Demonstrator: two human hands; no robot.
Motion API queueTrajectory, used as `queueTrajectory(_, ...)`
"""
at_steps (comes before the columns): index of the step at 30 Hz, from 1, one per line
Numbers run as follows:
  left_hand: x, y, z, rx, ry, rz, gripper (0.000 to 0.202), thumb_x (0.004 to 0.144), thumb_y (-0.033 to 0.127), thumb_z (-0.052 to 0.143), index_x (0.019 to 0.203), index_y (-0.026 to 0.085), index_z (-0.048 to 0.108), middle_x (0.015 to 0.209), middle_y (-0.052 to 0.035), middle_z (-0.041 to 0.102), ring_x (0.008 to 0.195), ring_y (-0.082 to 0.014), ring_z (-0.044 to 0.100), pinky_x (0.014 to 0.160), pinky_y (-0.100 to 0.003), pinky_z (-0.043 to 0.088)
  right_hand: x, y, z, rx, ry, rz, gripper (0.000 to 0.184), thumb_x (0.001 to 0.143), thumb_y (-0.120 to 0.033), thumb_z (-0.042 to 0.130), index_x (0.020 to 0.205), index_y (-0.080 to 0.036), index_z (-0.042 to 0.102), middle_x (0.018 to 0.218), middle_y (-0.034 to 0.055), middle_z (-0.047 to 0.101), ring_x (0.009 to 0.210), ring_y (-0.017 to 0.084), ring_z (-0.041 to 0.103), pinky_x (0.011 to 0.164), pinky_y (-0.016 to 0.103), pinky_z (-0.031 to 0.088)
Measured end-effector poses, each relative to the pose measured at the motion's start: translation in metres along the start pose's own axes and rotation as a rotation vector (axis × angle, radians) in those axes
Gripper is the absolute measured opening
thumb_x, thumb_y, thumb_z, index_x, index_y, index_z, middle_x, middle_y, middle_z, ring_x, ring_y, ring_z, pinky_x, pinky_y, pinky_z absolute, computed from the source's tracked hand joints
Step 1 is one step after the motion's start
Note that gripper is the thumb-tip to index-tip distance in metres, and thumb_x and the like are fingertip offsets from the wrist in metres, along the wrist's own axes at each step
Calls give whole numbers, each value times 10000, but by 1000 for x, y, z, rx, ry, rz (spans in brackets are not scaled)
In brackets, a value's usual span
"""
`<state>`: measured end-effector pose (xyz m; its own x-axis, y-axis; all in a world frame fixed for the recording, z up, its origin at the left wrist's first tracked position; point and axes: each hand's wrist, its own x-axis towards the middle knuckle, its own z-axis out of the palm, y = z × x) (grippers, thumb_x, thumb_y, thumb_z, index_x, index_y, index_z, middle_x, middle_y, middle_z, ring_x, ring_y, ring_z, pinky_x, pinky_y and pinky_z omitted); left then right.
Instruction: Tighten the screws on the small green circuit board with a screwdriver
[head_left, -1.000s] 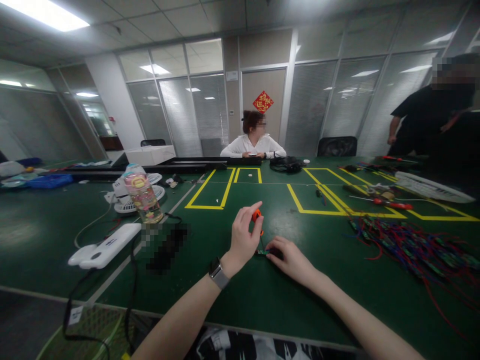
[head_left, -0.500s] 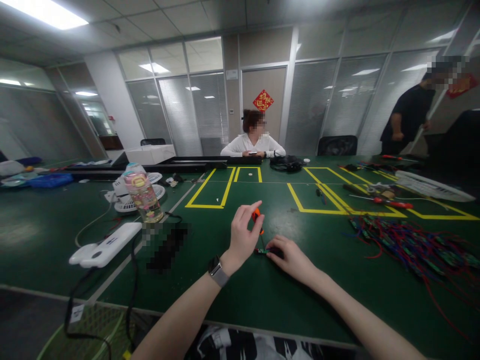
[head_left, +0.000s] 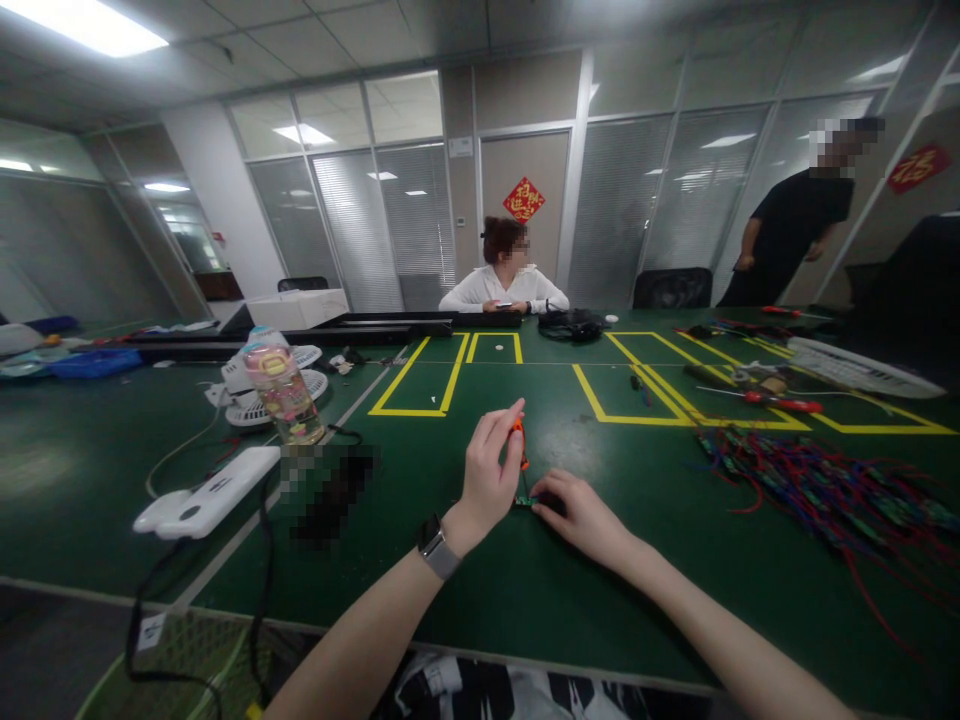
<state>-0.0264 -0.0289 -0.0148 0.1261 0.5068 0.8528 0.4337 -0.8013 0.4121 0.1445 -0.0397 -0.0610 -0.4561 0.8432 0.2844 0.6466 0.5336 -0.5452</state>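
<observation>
My left hand [head_left: 489,468] is closed around the orange handle of a screwdriver [head_left: 523,456], which stands nearly upright; part of the handle is behind my fingers. The thin shaft points down to a small green circuit board [head_left: 524,501] low over the green tabletop. Whether the tip touches the board is too small to tell. My right hand [head_left: 574,508] grips the board's right end between thumb and fingers, hiding that end.
A heap of red and blue wires with small boards [head_left: 810,490] lies to the right, near a red-handled screwdriver [head_left: 784,402]. Leftward stand a drink bottle [head_left: 285,392] and a white device [head_left: 217,495]. One person [head_left: 504,285] sits opposite; another [head_left: 795,225] stands back right.
My left hand has shifted its fingers on the screwdriver, whose handle now leans less. The board stays in my right hand. The standing person has moved left.
</observation>
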Motion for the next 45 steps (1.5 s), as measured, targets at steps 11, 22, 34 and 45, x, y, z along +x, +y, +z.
queueTrajectory(11, 0, -1, 0, -5, 19, 37, 331, 973, 197, 443, 1291, 204, 532, 1021, -65, 593, 935, -163, 581, 819, -301, 497, 0, 3, 3, -2, 18, -12, 94, 855, -149, 596, 908, -184, 666, 910, 51, 615, 877, 209, 590, 789, 319, 475)
queueTrajectory(22, 1, -3, -1, 28, 26, 14, 319, 975, 209, 437, 1277, 201, 542, 1002, -64, 601, 913, -166, 586, 804, -300, 497, -1, 1, 0, 10, 3, -5, 102, 855, -139, 589, 915, -174, 663, 927, 61, 619, 873, 210, 593, 776, 312, 475)
queueTrajectory(34, -2, -1, 0, 7, -7, -28, 357, 994, 199, 376, 1330, 209, 493, 1104, -82, 594, 999, -178, 583, 859, -324, 501, -1, -4, -2, 25, 4, 13, 110, 850, -134, 586, 903, -180, 671, 920, 56, 628, 867, 206, 598, 775, 303, 482)
queueTrajectory(45, -2, -1, 1, 28, 3, -18, 332, 985, 193, 402, 1296, 203, 518, 1038, -72, 616, 938, -172, 593, 819, -310, 504, -1, -1, 0, 8, 6, 9, 112, 853, -144, 579, 914, -189, 661, 938, 58, 631, 882, 211, 599, 786, 313, 484)
